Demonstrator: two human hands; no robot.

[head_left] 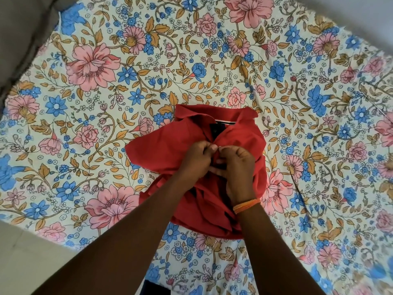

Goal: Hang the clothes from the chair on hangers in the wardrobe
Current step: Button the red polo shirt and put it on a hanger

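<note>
Bed: the floral bedsheet [89, 67] fills the view all around the hands, a pale cloth with pink and blue flowers and tan leaves, lightly creased out to the right of the hands.
Surroundings: a grey surface [23, 35] sits past the sheet's far-left corner, a plain pale surface [32, 260] lies at the near left, well apart from the hands, and a pale strip shows at the far right corner.
Shirt: the red shirt [161, 152] lies on the sheet directly under both hands, bunched and rumpled, with a flap of cloth spreading out to the left of the left hand and folds gathered back toward the person's wrists.
Collar: the collar [214, 114] is on the far side of the hands, spread open, with a dark inner band and a thin pale strip showing at the neck.
Left hand: the left hand [194, 160] is curled tight, fingertips pinching the red cloth at the front opening just below the collar.
Right hand: the right hand [239, 167] is curled too, thumb and fingers nipped on the same stretch of cloth, touching the left hand at the fingertips.
Grip detail: both hands meet at the shirt's front opening; whether a button sits between the fingers, I cannot tell.
Wristband: an orange band [246, 205] wraps the right wrist, just behind the right hand.
Near edge: a dark blue patch [148, 287] peeks out between the forearms at the bottom edge; too little shows to say what it is.
</note>
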